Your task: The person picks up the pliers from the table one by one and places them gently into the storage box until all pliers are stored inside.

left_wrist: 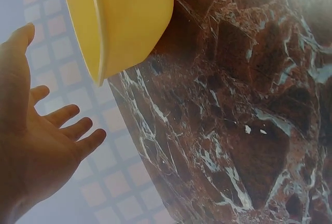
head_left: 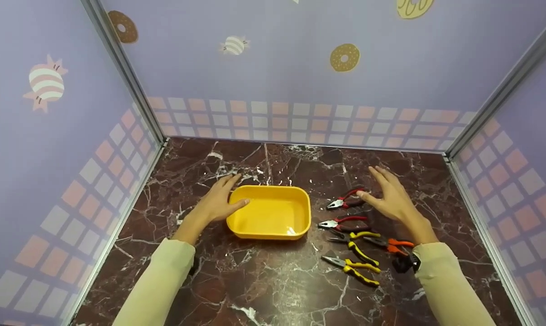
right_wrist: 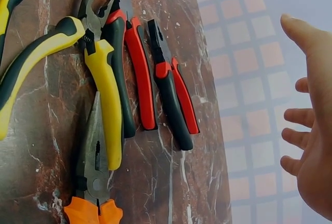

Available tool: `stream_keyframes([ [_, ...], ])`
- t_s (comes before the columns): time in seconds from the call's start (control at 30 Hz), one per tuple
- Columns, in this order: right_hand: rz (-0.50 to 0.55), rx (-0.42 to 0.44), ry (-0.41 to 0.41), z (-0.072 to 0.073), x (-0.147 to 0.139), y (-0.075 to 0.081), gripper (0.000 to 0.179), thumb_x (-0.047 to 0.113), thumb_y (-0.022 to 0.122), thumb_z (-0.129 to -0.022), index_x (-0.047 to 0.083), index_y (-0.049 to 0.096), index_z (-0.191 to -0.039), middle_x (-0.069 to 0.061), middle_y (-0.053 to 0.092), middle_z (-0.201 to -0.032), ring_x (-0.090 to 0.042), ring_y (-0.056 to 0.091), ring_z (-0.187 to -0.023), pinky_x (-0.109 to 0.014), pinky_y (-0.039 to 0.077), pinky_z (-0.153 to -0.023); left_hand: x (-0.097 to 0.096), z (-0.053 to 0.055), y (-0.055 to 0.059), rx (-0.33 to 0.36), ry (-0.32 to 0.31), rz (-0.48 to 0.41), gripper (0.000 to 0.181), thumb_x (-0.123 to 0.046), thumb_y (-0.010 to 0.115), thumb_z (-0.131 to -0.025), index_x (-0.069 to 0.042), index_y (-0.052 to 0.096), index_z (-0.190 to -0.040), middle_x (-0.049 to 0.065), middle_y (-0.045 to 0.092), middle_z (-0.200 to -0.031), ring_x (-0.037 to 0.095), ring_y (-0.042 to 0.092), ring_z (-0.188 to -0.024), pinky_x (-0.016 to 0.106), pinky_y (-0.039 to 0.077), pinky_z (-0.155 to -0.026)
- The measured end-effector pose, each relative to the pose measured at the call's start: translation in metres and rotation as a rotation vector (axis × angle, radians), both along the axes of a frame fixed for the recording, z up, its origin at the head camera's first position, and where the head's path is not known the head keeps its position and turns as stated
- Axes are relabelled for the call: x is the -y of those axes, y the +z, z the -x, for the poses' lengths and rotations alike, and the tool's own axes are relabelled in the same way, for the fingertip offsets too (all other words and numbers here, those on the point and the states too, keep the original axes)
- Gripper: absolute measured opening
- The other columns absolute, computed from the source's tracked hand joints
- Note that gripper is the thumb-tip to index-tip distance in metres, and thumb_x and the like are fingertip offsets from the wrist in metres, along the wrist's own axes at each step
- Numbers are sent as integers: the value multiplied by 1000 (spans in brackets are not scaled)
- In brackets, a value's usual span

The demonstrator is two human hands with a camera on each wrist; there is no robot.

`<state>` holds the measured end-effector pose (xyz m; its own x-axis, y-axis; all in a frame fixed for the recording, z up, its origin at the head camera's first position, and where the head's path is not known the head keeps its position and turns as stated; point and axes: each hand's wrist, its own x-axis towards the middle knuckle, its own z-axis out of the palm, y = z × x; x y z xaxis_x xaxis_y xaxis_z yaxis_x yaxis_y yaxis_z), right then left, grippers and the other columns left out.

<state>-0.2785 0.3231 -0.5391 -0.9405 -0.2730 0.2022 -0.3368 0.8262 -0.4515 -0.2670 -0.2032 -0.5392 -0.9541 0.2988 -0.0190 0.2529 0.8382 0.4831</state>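
A yellow rectangular tub [head_left: 269,235] stands on the dark marbled surface, with nothing inside it. My left hand [head_left: 218,199] hovers at the tub's left end, fingers spread and the thumb over its rim; the left wrist view shows this hand [left_wrist: 46,130] apart from the tub [left_wrist: 135,22]. To the right, my right hand [head_left: 390,199] is held with fingers extended above the red-handled pliers [head_left: 345,199]. More red-handled pliers [head_left: 343,223] lie just below those. Yellow-handled long-nose pliers [head_left: 352,269], a second yellow-handled pair [head_left: 356,244] and orange-handled pliers [head_left: 393,246] lie nearer me.
Patterned lilac panels [head_left: 277,68] enclose the surface at the back and both sides, joined by metal corner posts [head_left: 128,72]. The marbled tabletop [head_left: 273,280] runs between them. The orange-handled pliers' nose [right_wrist: 92,151] lies close to a yellow handle [right_wrist: 106,105] in the right wrist view.
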Motion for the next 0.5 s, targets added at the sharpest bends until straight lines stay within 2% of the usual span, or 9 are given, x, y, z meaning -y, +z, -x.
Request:
stream_keyframes([
  [0.27, 5, 19, -12, 1, 0, -3, 90, 59, 67, -99, 12, 33, -167, -24, 29, -169, -51, 25, -154, -76, 23, -118, 3, 1, -6, 13, 9, -5, 91, -64, 63, -100, -21, 25, -170, 21, 26, -171, 45, 29, -155, 70, 31, -119],
  [0.5, 5, -4, -10, 2, -4, -2, 89, 57, 68, -99, 11, 34, -167, -25, 29, -169, -52, 26, -153, -76, 24, -117, 0, 4, -8, 16, -4, -43, 90, -62, 63, -101, -19, 25, -170, 21, 27, -170, 45, 31, -154, 66, 30, -122],
])
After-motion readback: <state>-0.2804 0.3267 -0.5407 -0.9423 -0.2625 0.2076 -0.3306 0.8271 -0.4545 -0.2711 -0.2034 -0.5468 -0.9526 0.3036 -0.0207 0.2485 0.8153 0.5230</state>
